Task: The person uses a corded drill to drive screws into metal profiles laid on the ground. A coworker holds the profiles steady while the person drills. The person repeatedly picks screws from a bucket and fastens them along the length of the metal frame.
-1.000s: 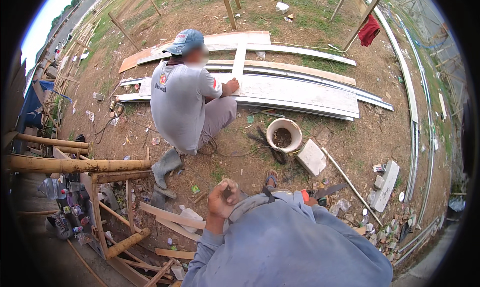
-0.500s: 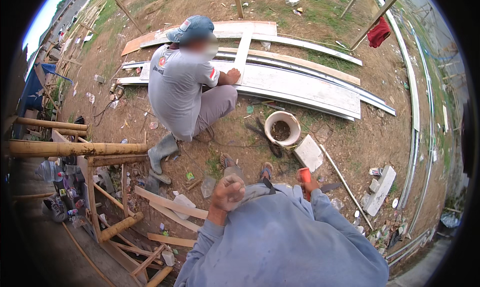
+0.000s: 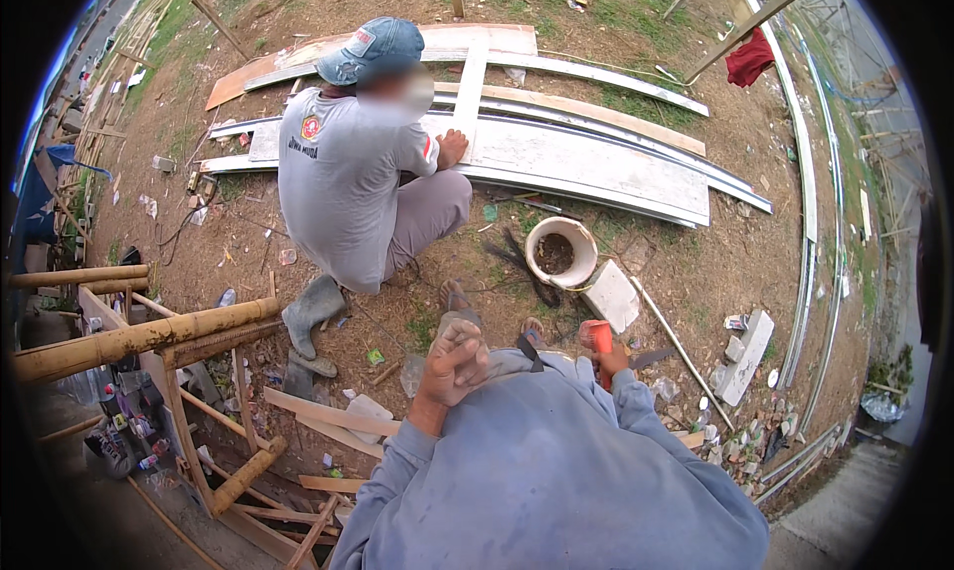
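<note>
rising clear of the soft grey-blue shirt (image 3: 571,461), the smooth orange tool (image 3: 598,338) now shows far more at four o'clock, so what's held is plainer: right hand (image 3: 613,358) wrapped snugly round it! left hand (image 3: 453,363), near six, half curled, can't tell if it's gripping anything. from the tool, eleven o'clock: round pale bucket (image 3: 583,248); just past twelve, chalky block (image 3: 613,302).

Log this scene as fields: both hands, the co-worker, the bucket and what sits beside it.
Left hand: raised, fingers curled, nothing visible in it
Right hand: gripping an orange-red handle; full tool unclear
Co-worker: crouching, one hand at a narrow white board
Bucket: white, dark material inside
Beside bucket: pale block, lower right
</note>
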The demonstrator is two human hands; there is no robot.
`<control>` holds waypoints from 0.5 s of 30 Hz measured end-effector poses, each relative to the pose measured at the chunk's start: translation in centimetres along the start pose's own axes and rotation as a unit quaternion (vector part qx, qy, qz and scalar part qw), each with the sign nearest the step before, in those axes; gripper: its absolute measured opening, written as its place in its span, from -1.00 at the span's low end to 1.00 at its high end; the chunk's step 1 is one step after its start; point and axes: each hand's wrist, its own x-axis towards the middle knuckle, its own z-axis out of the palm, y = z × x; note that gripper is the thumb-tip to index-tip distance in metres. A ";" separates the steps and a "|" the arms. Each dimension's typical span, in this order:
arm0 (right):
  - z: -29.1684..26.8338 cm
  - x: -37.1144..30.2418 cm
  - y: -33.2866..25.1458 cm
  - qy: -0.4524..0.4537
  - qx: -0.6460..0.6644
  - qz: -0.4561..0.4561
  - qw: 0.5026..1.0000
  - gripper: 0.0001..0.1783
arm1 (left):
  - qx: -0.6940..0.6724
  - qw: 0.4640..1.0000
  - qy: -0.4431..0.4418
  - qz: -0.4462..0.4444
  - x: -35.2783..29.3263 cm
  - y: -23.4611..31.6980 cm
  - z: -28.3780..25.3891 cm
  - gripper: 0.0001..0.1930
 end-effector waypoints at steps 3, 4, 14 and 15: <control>2.4 0.0 -2.9 -0.018 0.109 -0.007 0.994 -0.71 | 0.031 0.999 -0.014 0.010 2.6 5.6 -1.6 -0.88; 3.1 -0.4 -4.0 -0.010 0.122 -0.022 0.992 -0.72 | 0.042 0.999 -0.012 0.004 3.3 7.5 -2.1 -0.87; 7.2 -3.6 -15.4 0.022 0.191 -0.107 0.976 -0.72 | 0.092 0.995 0.004 -0.027 9.3 19.0 -3.7 -0.69; 7.4 -4.1 -16.4 0.022 0.195 -0.128 0.972 -0.70 | 0.102 0.995 0.000 -0.022 9.8 19.2 -3.7 -0.68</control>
